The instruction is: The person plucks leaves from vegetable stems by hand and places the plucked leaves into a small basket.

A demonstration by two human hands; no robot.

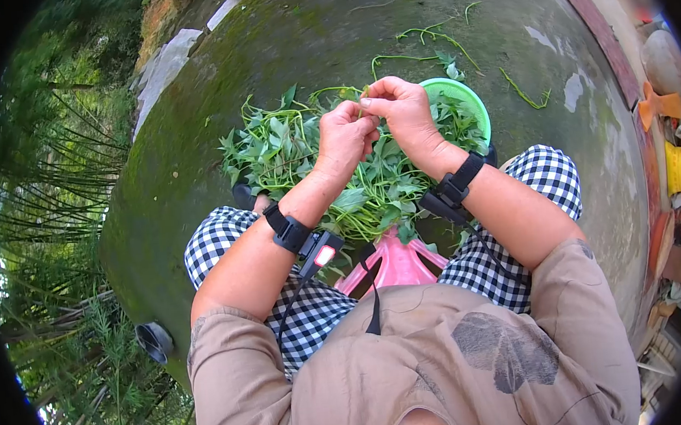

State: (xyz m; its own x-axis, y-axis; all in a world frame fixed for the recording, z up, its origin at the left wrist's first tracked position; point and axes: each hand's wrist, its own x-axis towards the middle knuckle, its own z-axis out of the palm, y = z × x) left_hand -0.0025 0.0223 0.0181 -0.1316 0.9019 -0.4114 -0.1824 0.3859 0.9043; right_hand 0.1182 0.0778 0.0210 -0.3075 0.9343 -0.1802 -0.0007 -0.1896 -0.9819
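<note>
Both hands meet above a heap of leafy green stems (272, 142). My left hand (345, 137) is closed, its fingertips pinched on a thin green stem (363, 104). Touching it from the right, my right hand (405, 113) also pinches the stem between thumb and fingers. Behind and to the right of that hand is a green round basket (475, 108) with leaves in it. More stems and leaves lie below the hands, against a pink plastic stool (395, 264) between the knees.
Loose stems (526, 93) lie on the mossy concrete floor (214, 103) beyond the basket. A dark pot (154, 341) stands at the left edge near plants. Along the right side are a yellow container (679, 167) and an orange object (657, 105).
</note>
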